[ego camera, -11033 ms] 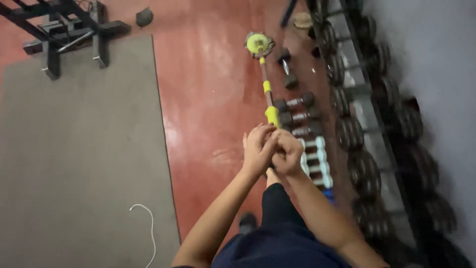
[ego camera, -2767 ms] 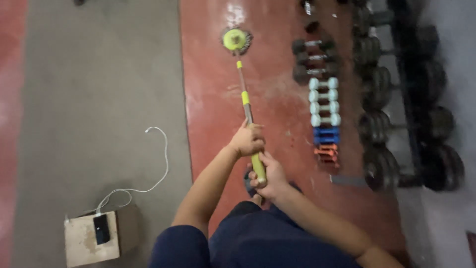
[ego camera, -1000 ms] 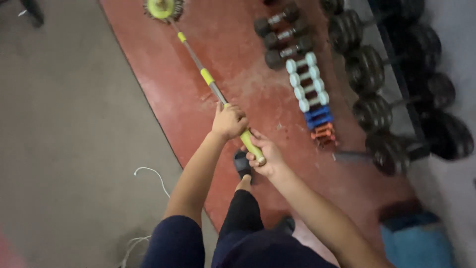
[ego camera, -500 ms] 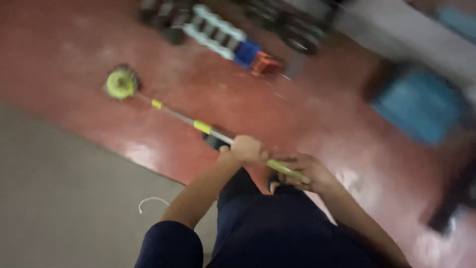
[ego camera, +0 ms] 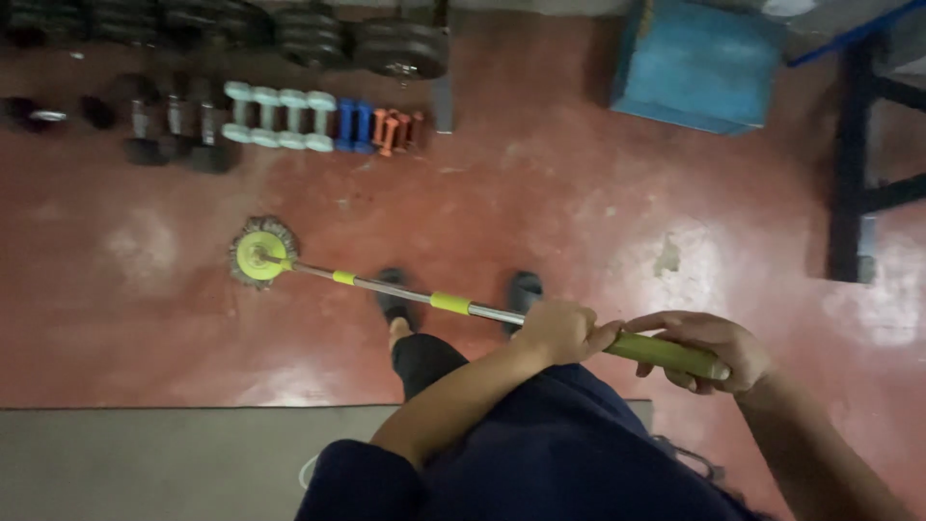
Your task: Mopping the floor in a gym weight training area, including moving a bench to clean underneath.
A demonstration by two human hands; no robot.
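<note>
A spin mop (ego camera: 463, 307) is held in both hands over a red floor (ego camera: 579, 222). The left hand (ego camera: 559, 331) is closed in a full grip around the metal shaft, just where the green handle sleeve begins, with the forearm crossing in front of the dark blue clothing of the person. The right hand (ego camera: 709, 345) is laid over the far end of the green handle, its fingers curled around it from above, so that grip too is shut on the mop. The shaft is seen slanting up and to the left from the hands, with a short green collar at its middle and another nearer the head. The round mop head (ego camera: 262, 253), green at the centre with a grey fringe, is pressed flat on the floor, well apart from the hands. Two dark slippers (ego camera: 395, 294) are seen on the floor just behind the shaft. Along the upper left, a row of small dumbbells (ego camera: 323, 123) in white, blue and orange is laid out beside darker ones, with heavy black weights (ego camera: 400, 48) behind them. A blue box (ego camera: 699, 63) is set on the floor at the upper right, and a dark metal frame (ego camera: 854, 164) is seen at the right edge. A grey mat (ego camera: 154, 463) is spread at the lower left.
</note>
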